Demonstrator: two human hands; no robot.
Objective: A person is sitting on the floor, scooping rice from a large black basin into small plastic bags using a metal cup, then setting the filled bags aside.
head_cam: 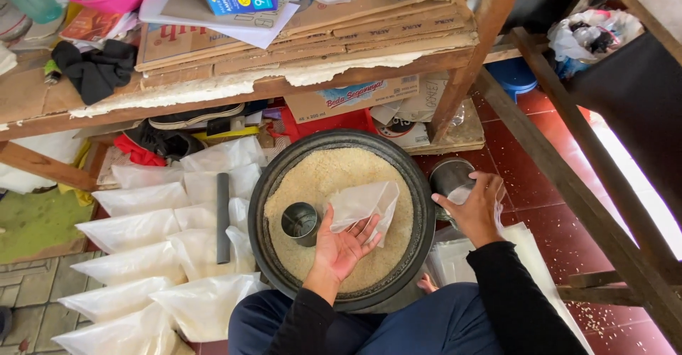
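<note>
- Empty clear plastic bag (pixel 364 204) in left hand (pixel 343 245), held over the rice, mouth toward the far rim; left fingers (pixel 367 235) half spread, palm up, bag pinched lightly at thumb and fingertips.
- Small metal scoop can (pixel 300 223) upright in the rice just left of that hand, apparently free and untouched.
- Rice (pixel 320 177) fills a wide black basin (pixel 425 220), nearly level with the rim, between the knees.
- Right hand (pixel 474 209) outside the basin's right rim, fingers curled around a thin plastic sheet or bag at a second metal can (pixel 450 179) on the floor; closed grip, exact contact unclear.
- Judgement for a clean fill: open bag mouth wide and round with left thumb and fingertips, keep mouth above the basin so spill falls back into rice, support the bag bottom on the palm, tip the scoop in slowly and level.
- Risk, as a guess: limp film folding shut mid-pour; mouth at present looks collapsed.
- Filled white bags (pixel 135 230) in rows on the floor to the left, dark rod (pixel 223 218) lying across them.
- Stack of flat plastic bags (pixel 455 259) just beside the right knee, partly under the right arm.
- Hard to tell: contents of the right-side can, glare on its rim; whether the left bag is one layer or several.
- Hidden: near basin rim behind left forearm and lap; basin base; right fingertips behind plastic.
- Wooden shelf (pixel 234 85) above, carrying cardboard and clutter, cut off at the top edge.
</note>
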